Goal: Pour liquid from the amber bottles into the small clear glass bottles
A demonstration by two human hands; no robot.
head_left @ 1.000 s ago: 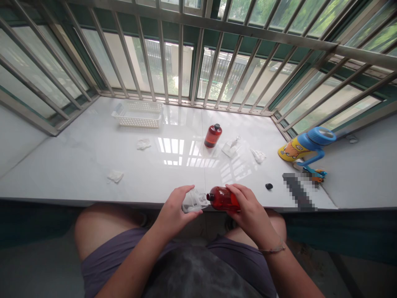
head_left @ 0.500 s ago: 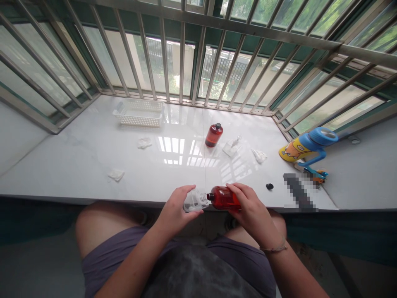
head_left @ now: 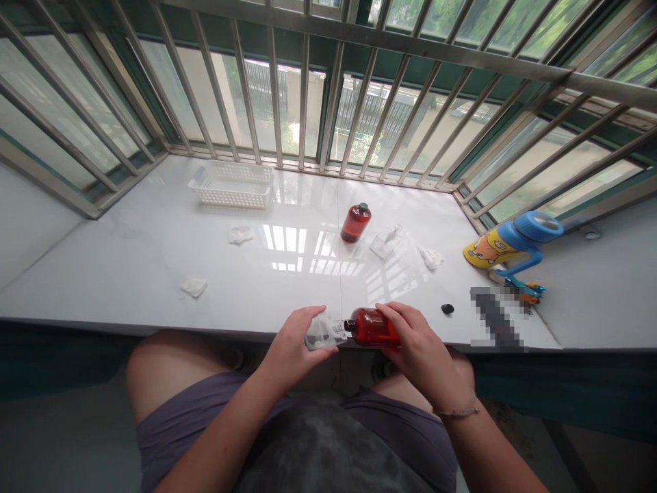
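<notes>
At the lower centre of the frame, above the near edge of the white tabletop (head_left: 128, 274), the right hand (head_left: 423, 349) curls around an amber bottle (head_left: 372, 327), whose long axis lies across the frame with its neck pointing left. Just beside that neck, the left hand (head_left: 290, 352) closes around a clear plastic pouch (head_left: 322, 333), its narrow end pointing right.

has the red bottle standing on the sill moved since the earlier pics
No. The standing red bottle sits just right of the seam in the white sill, as it did earlier; the whole view shifted slightly, carrying both together.
</notes>
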